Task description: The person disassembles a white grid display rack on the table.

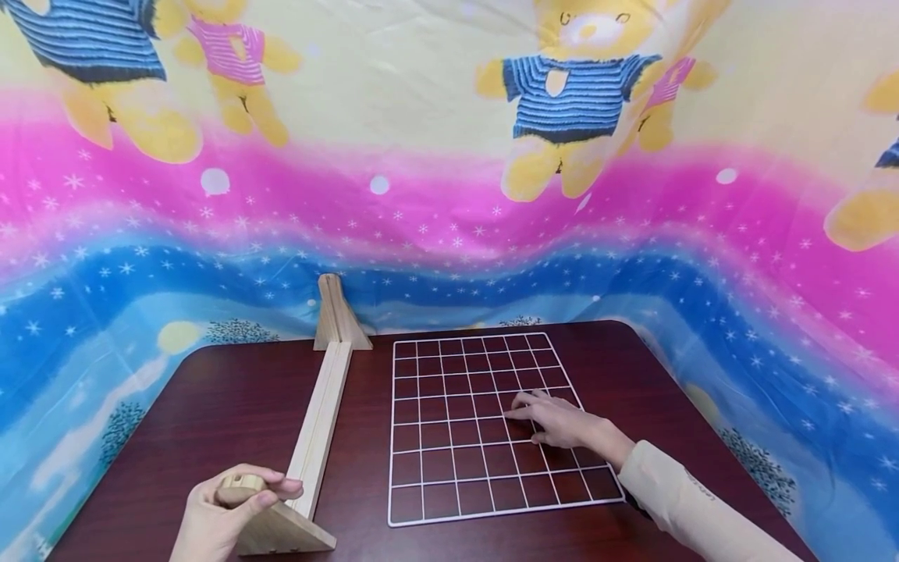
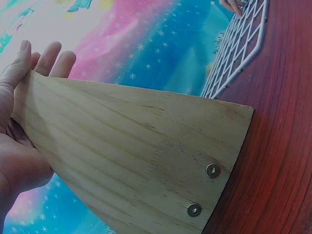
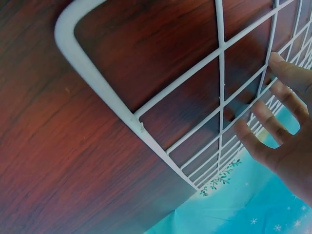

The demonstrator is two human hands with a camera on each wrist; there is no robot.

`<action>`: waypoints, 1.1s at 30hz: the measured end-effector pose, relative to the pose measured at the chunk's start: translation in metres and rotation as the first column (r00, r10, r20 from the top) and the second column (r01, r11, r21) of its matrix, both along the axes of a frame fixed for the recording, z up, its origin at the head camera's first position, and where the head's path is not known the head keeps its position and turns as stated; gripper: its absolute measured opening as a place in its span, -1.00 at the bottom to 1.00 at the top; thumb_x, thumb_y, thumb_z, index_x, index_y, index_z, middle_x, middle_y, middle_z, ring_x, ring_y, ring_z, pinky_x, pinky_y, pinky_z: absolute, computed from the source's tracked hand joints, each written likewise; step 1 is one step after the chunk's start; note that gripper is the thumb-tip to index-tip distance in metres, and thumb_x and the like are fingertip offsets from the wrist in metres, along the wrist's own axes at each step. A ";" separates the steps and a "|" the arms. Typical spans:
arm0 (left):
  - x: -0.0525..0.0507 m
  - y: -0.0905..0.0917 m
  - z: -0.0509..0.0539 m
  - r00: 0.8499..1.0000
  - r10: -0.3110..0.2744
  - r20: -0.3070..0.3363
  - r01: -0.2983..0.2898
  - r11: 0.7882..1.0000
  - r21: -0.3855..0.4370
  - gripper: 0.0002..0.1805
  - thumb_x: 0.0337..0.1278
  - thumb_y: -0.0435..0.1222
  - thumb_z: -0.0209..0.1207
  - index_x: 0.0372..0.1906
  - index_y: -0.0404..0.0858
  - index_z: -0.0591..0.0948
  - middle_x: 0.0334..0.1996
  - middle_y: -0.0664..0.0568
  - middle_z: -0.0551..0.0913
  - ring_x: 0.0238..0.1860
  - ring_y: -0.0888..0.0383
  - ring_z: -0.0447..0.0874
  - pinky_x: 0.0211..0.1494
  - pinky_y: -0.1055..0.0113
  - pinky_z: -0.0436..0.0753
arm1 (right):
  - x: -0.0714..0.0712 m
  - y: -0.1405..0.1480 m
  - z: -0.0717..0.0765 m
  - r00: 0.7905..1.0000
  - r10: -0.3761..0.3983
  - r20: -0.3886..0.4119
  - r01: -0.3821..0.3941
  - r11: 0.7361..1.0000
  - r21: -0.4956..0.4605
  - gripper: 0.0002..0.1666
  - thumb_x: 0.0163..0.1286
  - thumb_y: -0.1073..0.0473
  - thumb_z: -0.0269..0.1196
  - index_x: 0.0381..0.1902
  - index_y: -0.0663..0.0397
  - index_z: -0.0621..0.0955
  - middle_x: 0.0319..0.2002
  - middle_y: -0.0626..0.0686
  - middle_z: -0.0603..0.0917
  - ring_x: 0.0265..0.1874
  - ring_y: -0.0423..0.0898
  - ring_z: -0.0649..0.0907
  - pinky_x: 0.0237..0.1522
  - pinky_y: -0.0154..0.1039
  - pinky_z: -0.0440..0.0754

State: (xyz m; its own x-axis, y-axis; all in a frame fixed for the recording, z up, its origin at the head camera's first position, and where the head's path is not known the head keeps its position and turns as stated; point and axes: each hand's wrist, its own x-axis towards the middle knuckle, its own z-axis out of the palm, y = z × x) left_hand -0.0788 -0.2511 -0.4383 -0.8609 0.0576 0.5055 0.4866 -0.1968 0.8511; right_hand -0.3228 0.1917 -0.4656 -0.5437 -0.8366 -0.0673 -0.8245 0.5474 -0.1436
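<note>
A pale wooden stand (image 1: 325,425) lies lengthwise on the left of the table, a long grooved bar joining two flared end boards. My left hand (image 1: 211,511) holds the rounded top of the near end board (image 2: 131,131), thumb on one side and fingers on the other. Two metal screws show low on that board in the left wrist view. To the right, a white wire grid panel (image 1: 506,512) lies flat on the table. Over its right part my right hand (image 1: 562,421) rests with loosely spread fingers (image 3: 253,139), touching the wires and gripping nothing.
The dark reddish wooden table (image 1: 232,406) has rounded far corners. Behind it and along both sides hangs a cloth (image 1: 421,94) printed with bears and snowflakes. The stand's far end board (image 1: 340,324) rises near the table's back edge.
</note>
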 end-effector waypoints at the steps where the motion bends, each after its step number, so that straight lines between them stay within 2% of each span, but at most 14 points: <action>1: 0.001 0.001 0.000 1.000 0.005 0.007 -0.005 1.000 -0.001 -0.65 0.18 -0.74 -0.01 -0.11 -0.37 0.64 -0.24 -0.14 0.75 -0.18 -0.04 0.74 -0.05 0.30 0.63 | 0.000 0.000 0.000 1.000 0.001 0.002 -0.001 1.000 0.000 -0.38 0.20 0.31 0.39 0.24 0.01 0.55 0.13 -0.03 0.45 0.14 0.06 0.42 -0.21 -0.12 0.55; 7: 0.003 0.003 0.000 0.998 0.039 0.047 -0.038 0.999 -0.018 -0.63 0.17 -0.74 0.01 -0.14 -0.32 0.65 -0.26 -0.08 0.76 -0.19 -0.02 0.75 -0.07 0.31 0.64 | -0.001 0.000 0.000 1.000 0.000 0.008 0.000 1.000 -0.003 -0.38 0.20 0.31 0.39 0.24 0.03 0.55 0.14 -0.01 0.45 0.15 0.08 0.42 -0.20 -0.10 0.56; 10: 0.003 0.004 0.000 0.998 0.044 0.043 -0.043 0.999 -0.018 -0.64 0.17 -0.74 0.00 -0.14 -0.32 0.64 -0.26 -0.07 0.76 -0.18 0.01 0.75 -0.07 0.33 0.64 | -0.001 -0.001 -0.001 1.000 -0.008 0.007 0.008 1.000 -0.003 -0.38 0.20 0.31 0.39 0.25 0.02 0.55 0.13 -0.03 0.45 0.15 0.09 0.42 -0.23 -0.11 0.55; 13: 0.006 0.006 0.000 0.996 0.091 0.010 -0.090 0.995 -0.049 -0.67 0.15 -0.76 0.00 -0.15 -0.40 0.61 -0.30 -0.11 0.76 -0.20 0.03 0.75 -0.09 0.39 0.63 | 0.003 -0.003 -0.001 1.000 -0.016 -0.011 0.016 1.000 0.003 -0.36 0.19 0.32 0.39 0.26 0.00 0.54 0.12 -0.04 0.44 0.14 0.10 0.42 -0.23 -0.12 0.56; 17: 0.012 0.009 -0.001 0.976 0.218 -0.015 -0.218 0.969 -0.113 -0.70 0.11 -0.77 0.01 -0.07 -0.54 0.52 -0.29 -0.14 0.75 -0.18 0.08 0.74 -0.08 0.45 0.60 | 0.013 -0.008 0.002 0.999 -0.043 -0.001 0.043 0.999 0.014 -0.36 0.23 0.28 0.37 0.29 0.03 0.50 0.11 0.00 0.44 0.05 0.06 0.45 -0.22 -0.11 0.57; 21: 0.011 0.013 0.001 0.962 0.249 -0.114 -0.260 0.961 -0.096 -0.58 0.13 -0.79 -0.09 0.14 -0.68 0.34 -0.03 -0.26 0.65 0.00 0.06 0.67 0.04 0.41 0.56 | 0.026 -0.010 0.013 0.987 -0.131 0.099 0.133 0.991 -0.013 -0.32 0.31 0.22 0.32 0.37 0.09 0.40 0.19 0.11 0.44 0.11 0.12 0.46 -0.05 0.05 0.53; 23: 0.011 0.017 0.007 0.934 0.316 -0.163 -0.334 0.937 -0.098 -0.54 0.16 -0.79 -0.15 0.21 -0.71 0.26 0.08 -0.25 0.59 0.07 0.09 0.62 0.07 0.43 0.54 | 0.033 -0.009 0.018 0.974 -0.174 0.143 0.181 0.982 -0.043 -0.29 0.34 0.19 0.29 0.40 0.14 0.34 0.24 0.19 0.42 0.19 0.19 0.44 0.04 0.16 0.47; 24: 0.011 0.020 0.012 0.901 0.394 -0.183 -0.420 0.897 -0.136 -0.53 0.20 -0.76 -0.16 0.24 -0.67 0.26 0.13 -0.20 0.57 0.09 0.15 0.60 0.06 0.48 0.53 | 0.036 -0.008 0.019 0.971 -0.186 0.153 0.198 0.978 -0.062 -0.28 0.35 0.17 0.28 0.41 0.16 0.31 0.27 0.23 0.40 0.22 0.23 0.42 0.09 0.20 0.43; 25: 0.013 0.025 0.017 0.855 0.485 -0.186 -0.515 0.838 -0.182 -0.53 0.24 -0.72 -0.14 0.27 -0.61 0.29 0.17 -0.13 0.56 0.12 0.22 0.57 0.07 0.52 0.50 | 0.039 -0.006 0.020 0.968 -0.197 0.155 0.211 0.974 -0.082 -0.27 0.37 0.15 0.26 0.42 0.18 0.29 0.29 0.26 0.38 0.25 0.24 0.40 0.12 0.22 0.40; 27: 0.015 0.034 0.030 0.744 0.644 -0.178 -0.665 0.686 -0.297 -0.51 0.30 -0.62 -0.07 0.32 -0.45 0.34 0.22 0.04 0.52 0.17 0.34 0.48 0.12 0.60 0.41 | 0.046 -0.003 0.022 0.964 -0.219 0.148 0.238 0.962 -0.130 -0.26 0.39 0.11 0.25 0.42 0.22 0.27 0.32 0.30 0.35 0.27 0.26 0.38 0.16 0.23 0.36; 29: 0.016 0.045 0.041 0.641 0.744 -0.190 -0.733 0.519 -0.439 -0.48 0.35 -0.48 0.01 0.38 -0.24 0.36 0.31 0.15 0.42 0.28 0.36 0.33 0.26 0.53 0.28 | 0.052 0.000 0.024 0.962 -0.241 0.129 0.262 0.947 -0.184 -0.27 0.40 0.07 0.23 0.42 0.24 0.28 0.34 0.32 0.32 0.29 0.29 0.34 0.19 0.26 0.32; 30: 0.015 0.050 0.045 0.610 0.756 -0.237 -0.747 0.449 -0.490 -0.48 0.37 -0.40 0.03 0.40 -0.19 0.34 0.37 0.09 0.35 0.36 0.30 0.24 0.36 0.44 0.18 | 0.054 0.002 0.025 0.961 -0.251 0.118 0.271 0.940 -0.208 -0.28 0.41 0.05 0.22 0.41 0.24 0.29 0.35 0.32 0.31 0.30 0.30 0.34 0.19 0.27 0.31; 31: 0.015 0.054 0.048 0.594 0.755 -0.280 -0.752 0.396 -0.528 -0.46 0.39 -0.33 0.04 0.43 -0.16 0.31 0.42 0.03 0.27 0.42 0.21 0.14 0.43 0.32 0.07 | 0.056 0.002 0.026 0.959 -0.262 0.111 0.281 0.932 -0.230 -0.29 0.42 0.04 0.21 0.40 0.23 0.30 0.36 0.32 0.31 0.30 0.30 0.33 0.20 0.28 0.29; 33: 0.012 0.063 0.053 0.580 0.720 -0.382 -0.756 0.301 -0.581 -0.43 0.43 -0.16 -0.01 0.46 -0.17 0.25 0.49 -0.11 0.09 0.50 0.01 -0.07 0.48 0.04 -0.15 | 0.059 0.003 0.028 0.955 -0.278 0.099 0.295 0.918 -0.264 -0.32 0.43 0.02 0.19 0.39 0.22 0.33 0.37 0.31 0.30 0.31 0.31 0.32 0.19 0.31 0.27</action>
